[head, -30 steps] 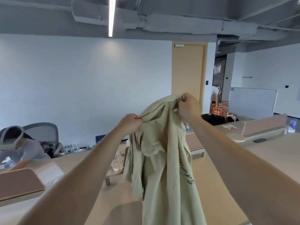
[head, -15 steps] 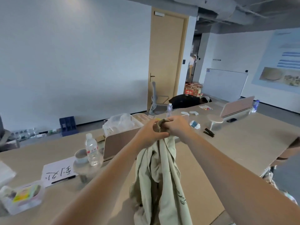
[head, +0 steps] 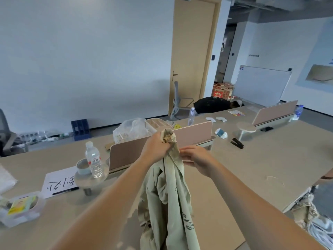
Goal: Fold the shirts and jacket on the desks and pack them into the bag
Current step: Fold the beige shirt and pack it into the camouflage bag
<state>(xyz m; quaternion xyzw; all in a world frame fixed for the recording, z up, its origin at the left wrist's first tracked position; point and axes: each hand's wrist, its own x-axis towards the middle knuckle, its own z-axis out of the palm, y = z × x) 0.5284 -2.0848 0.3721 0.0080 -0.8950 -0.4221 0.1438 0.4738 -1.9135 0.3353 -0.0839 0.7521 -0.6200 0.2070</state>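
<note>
A pale green jacket [head: 169, 201] with dark lettering hangs in the air over the desk [head: 270, 159], bunched at its top. My left hand [head: 155, 146] grips that bunched top edge in a fist. Just below and to the right, my right hand [head: 193, 156] touches the side of the fabric with loosely bent fingers. The jacket's lower part drops out of view at the bottom edge. A dark garment [head: 212, 105] lies on the far desk near the door. No bag is clearly visible.
A water bottle [head: 93, 159] and cup [head: 83, 166] stand on a small round stand at left, beside a paper sheet [head: 59, 179] and pen. A pink divider [head: 158, 147] crosses the desk behind my hands. A stapler [head: 237, 143] lies at right. Crumpled material [head: 313, 219] sits off the desk's right edge.
My hands came together and lowered from a spread, raised hold. The left hand now holds the gathered top alone, and the right hand has slid down beside the fabric. The view tilted down.
</note>
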